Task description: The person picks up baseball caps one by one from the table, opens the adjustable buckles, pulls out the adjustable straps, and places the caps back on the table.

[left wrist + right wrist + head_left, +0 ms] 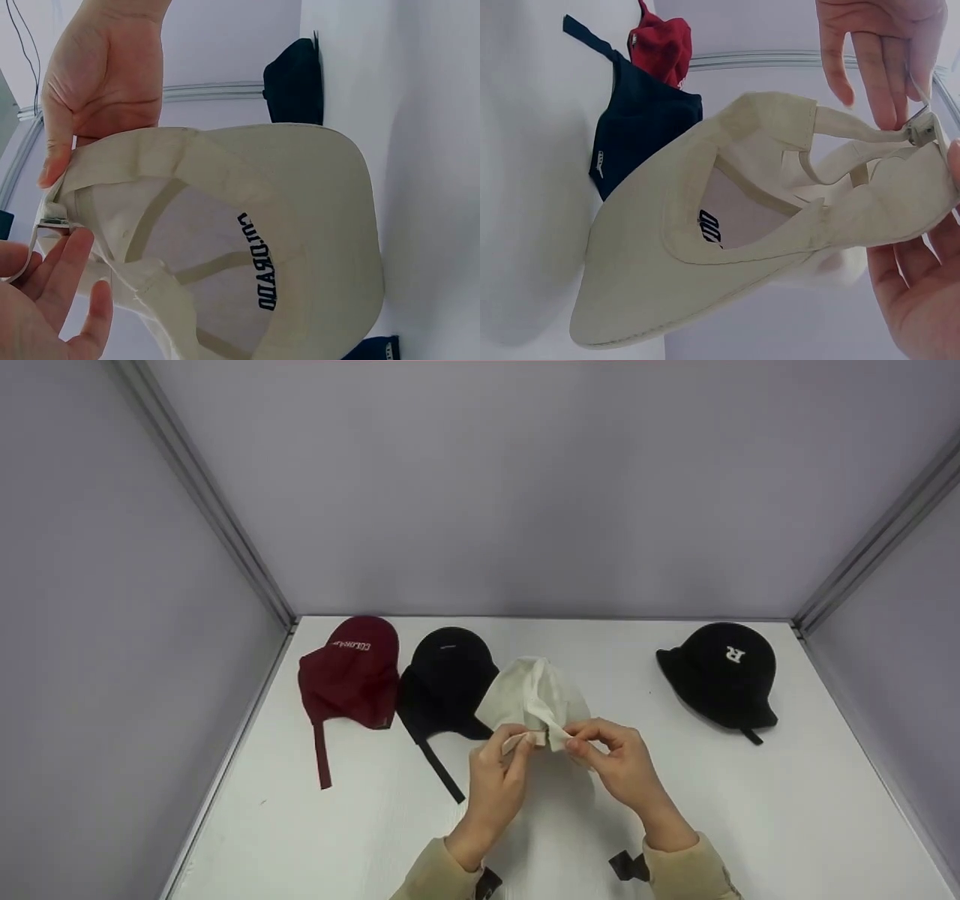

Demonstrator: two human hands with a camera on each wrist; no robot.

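Both hands hold a cream baseball cap off the table at the back, with its crown away from me. My left hand pinches the thin adjusting strap between thumb and forefinger. Across the gap, my right hand grips the cap's rear edge with thumb and fingers. Between the hands sits a small metal buckle, with the strap at it. How far the strap is threaded through, I cannot tell. Dark lettering shows inside the cap in the left wrist view.
A dark red cap and a black cap lie side by side to the left, straps toward me. A black bucket hat with a white letter lies at the right. Grey walls bound the white table at the back and sides.
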